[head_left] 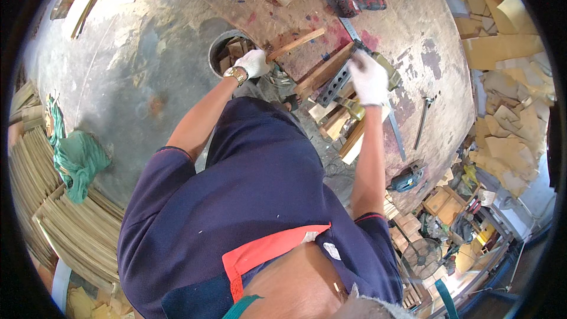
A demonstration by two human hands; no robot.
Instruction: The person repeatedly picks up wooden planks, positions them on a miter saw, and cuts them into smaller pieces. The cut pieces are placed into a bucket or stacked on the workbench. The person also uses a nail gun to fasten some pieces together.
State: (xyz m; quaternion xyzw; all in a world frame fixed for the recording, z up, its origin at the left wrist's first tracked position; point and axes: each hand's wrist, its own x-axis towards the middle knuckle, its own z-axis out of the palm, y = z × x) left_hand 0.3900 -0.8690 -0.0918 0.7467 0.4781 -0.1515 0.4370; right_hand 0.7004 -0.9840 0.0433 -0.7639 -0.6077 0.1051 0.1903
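Observation:
My left hand (253, 64), in a white glove with a watch at the wrist, is closed round the near end of a thin wooden strip (300, 42). The strip points right and away over the worktable. My right hand (367, 78), also gloved and slightly blurred, wraps round what looks like a nail gun (335, 87), with a dark bar full of holes and olive-yellow parts. Beside and partly under this tool lies a wooden board (325, 72). Between my hands, below the strip, the table's edge shows.
A red-and-black drill (353, 3) lies on the worktable (413, 0) beyond my right hand. A long metal ruler (396, 133), a clamp (422, 121) and a blue power tool (406, 178) are to the right. A round bin (216, 53) holds wood offcuts. Green cloth (80, 162) hangs by stacked wood at left.

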